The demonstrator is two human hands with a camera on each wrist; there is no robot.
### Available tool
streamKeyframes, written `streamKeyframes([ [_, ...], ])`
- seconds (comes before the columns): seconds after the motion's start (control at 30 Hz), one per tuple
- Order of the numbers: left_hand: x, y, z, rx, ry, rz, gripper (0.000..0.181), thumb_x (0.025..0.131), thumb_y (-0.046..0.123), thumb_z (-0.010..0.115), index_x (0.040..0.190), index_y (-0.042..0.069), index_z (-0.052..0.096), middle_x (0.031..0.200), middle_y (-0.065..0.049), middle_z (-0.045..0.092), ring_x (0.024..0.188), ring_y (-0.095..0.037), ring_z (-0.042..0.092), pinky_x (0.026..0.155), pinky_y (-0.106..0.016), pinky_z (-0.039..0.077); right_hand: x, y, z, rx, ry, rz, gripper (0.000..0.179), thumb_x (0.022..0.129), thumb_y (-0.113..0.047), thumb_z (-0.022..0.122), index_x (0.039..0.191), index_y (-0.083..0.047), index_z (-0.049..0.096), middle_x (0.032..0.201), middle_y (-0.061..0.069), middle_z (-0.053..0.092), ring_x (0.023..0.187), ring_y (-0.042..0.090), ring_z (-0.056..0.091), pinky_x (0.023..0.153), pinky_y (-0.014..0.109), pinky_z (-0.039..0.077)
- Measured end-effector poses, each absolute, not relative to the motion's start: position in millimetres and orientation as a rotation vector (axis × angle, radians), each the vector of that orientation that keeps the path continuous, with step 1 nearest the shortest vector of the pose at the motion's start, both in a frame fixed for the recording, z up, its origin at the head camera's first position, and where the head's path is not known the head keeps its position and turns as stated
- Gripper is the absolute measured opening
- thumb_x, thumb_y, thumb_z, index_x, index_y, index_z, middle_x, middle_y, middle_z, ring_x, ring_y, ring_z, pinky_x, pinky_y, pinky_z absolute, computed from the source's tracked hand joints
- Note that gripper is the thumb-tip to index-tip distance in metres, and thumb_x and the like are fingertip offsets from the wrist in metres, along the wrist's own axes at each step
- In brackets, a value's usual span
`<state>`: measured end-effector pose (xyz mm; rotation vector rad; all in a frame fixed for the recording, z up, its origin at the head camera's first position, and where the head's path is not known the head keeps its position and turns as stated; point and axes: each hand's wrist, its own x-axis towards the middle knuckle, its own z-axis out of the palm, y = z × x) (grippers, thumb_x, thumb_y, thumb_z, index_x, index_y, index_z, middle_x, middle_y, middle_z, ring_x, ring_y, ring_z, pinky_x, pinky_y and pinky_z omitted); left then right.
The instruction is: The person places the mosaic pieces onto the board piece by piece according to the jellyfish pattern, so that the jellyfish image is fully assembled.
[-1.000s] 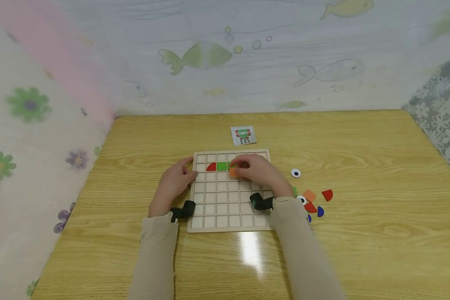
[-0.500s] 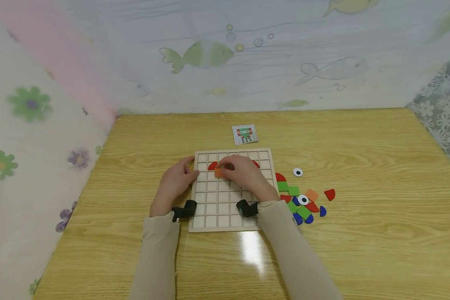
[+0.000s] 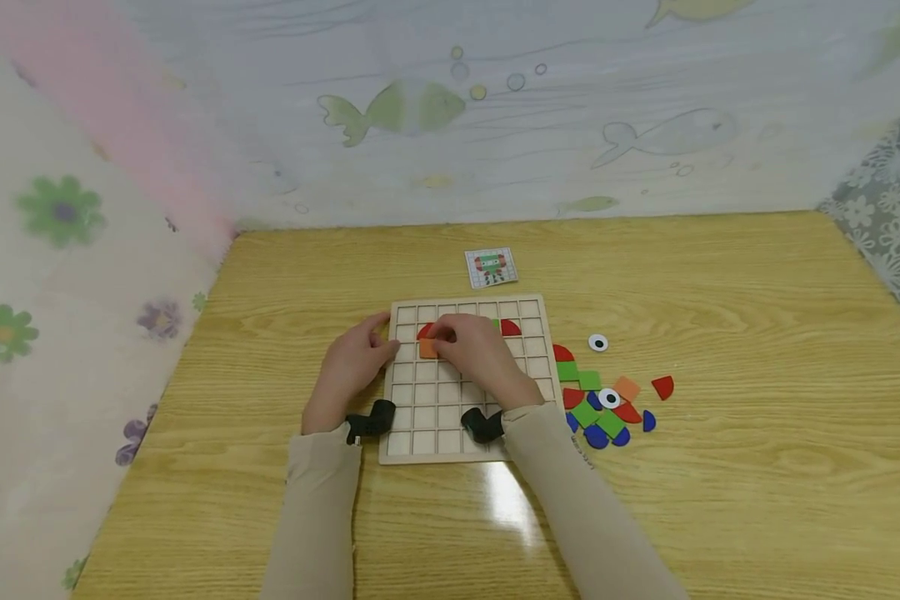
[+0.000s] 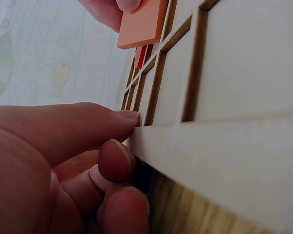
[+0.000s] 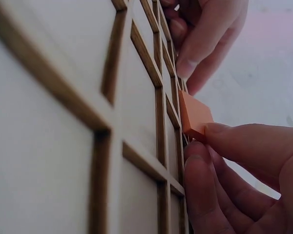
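Note:
A wooden grid board (image 3: 426, 396) lies on the table. My left hand (image 3: 350, 364) holds its left edge, thumb on the rim and fingers curled against the side in the left wrist view. My right hand (image 3: 478, 350) pinches an orange square tile (image 3: 427, 348) between thumb and fingers, close over a cell in the third row near the left side. In the right wrist view this orange tile (image 5: 195, 114) is tilted against the grid. A red quarter-circle tile (image 3: 424, 331) sits just above it, and another red tile (image 3: 510, 327) lies farther right in that row. My right hand covers the cells between.
Loose tiles lie right of the board, including a green square (image 3: 589, 381), an orange square (image 3: 627, 387), a red quarter-circle (image 3: 663, 387) and an eye disc (image 3: 598, 342). A small pattern card (image 3: 491, 267) lies behind the board. Patterned walls border the table (image 3: 720, 467).
My right hand has carried the orange tile leftward across the board and lowered it toward the cell beneath the left red tile. My left hand has stayed at the board's edge.

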<state>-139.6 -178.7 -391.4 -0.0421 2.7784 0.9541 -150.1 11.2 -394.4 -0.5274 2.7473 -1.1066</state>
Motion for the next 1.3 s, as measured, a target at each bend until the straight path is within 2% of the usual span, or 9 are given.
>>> streamKeyframes([
  [0.47,-138.4,-179.1,-388.8,-0.018,2.789,0.941,0.053,0.087,0.029,0.053,0.136,0.017,0.038,0.074,0.001,0.056,0.059,-0.015,0.051,0.063,-0.029,0.037,-149.5,6.1,-392.6,-0.605,2.799,-0.979,0.012,0.083,-0.016,0.061,0.093,-0.016,0.067,0.08,-0.004,0.051,0.072,0.011,0.046,0.063,0.025,0.039],
  [1.3,-137.7,-179.2,-388.8,-0.049,2.765,0.951,0.053,0.088,0.03,0.053,0.137,0.018,0.037,0.08,0.001,0.058,0.062,-0.015,0.052,0.061,-0.029,0.038,-144.6,49.3,-386.7,-0.571,2.726,-1.079,0.019,0.087,-0.027,0.057,0.103,-0.021,0.064,0.09,-0.008,0.055,0.078,0.009,0.051,0.07,0.028,0.042],
])
